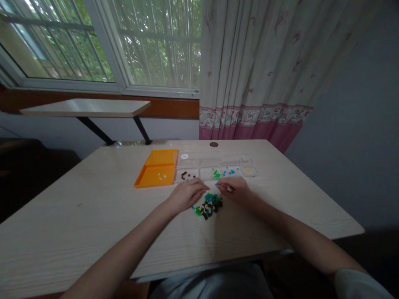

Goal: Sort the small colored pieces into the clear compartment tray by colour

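1. Two hands flank the mixed pile [208,206] of small coloured pieces on the table [93,207]; left hand [187,194] lies curled beside it, and I cannot tell its grip.
2. Right hand [234,189] has its fingertips pinched together by the clear tray [215,162]; one piece per pinch seems wisest.

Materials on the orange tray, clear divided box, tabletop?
Orange tray: likely plastic, opaque, smooth; uniform colour, moulded rim.
Clear divided box: looks like transparent plastic; table shows through its walls.
Tabletop: pale matte wood-grain, probably laminate; fine straight streaks, though real wood isn't ruled out.
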`<state>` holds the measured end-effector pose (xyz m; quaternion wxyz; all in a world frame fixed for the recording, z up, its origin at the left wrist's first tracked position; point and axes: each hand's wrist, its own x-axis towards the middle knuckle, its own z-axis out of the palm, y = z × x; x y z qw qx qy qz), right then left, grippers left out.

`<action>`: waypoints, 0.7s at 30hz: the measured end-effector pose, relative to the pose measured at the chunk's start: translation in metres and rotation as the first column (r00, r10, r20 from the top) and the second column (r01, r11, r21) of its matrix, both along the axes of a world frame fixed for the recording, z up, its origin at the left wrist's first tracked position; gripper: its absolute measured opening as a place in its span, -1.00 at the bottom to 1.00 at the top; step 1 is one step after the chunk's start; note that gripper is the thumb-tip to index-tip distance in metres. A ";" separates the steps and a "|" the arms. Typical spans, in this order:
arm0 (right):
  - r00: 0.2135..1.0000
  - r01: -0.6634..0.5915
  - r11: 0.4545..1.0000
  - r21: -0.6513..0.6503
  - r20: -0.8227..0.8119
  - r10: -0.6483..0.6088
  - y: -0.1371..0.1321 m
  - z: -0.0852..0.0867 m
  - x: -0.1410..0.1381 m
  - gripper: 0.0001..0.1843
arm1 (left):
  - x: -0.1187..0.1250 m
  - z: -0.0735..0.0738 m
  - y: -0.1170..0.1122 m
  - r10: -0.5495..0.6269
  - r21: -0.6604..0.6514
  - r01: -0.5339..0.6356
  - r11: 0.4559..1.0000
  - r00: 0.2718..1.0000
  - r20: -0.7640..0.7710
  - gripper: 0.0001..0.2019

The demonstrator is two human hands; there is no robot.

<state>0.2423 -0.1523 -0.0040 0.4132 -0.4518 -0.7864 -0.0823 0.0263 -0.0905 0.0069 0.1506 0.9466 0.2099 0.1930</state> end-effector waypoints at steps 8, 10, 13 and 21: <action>0.998 0.044 0.983 0.178 -0.042 -0.037 0.006 0.005 0.005 -0.86 | 0.002 -0.011 0.006 -0.038 0.015 0.041 0.999 0.989 -0.143 -0.75; 0.999 0.037 0.984 0.176 -0.037 -0.031 0.006 0.006 0.005 -0.86 | 0.002 -0.012 0.006 -0.041 0.020 0.044 0.999 0.989 -0.140 -0.77; 0.999 0.043 0.983 0.176 -0.030 -0.039 0.005 0.007 0.007 -0.84 | 0.001 -0.010 0.007 -0.048 0.011 0.050 0.999 0.991 -0.129 -0.79; 0.998 0.058 0.982 0.179 -0.027 -0.054 0.005 0.005 0.011 -0.86 | -0.005 -0.004 0.008 -0.070 -0.032 0.066 0.997 0.990 -0.122 -0.81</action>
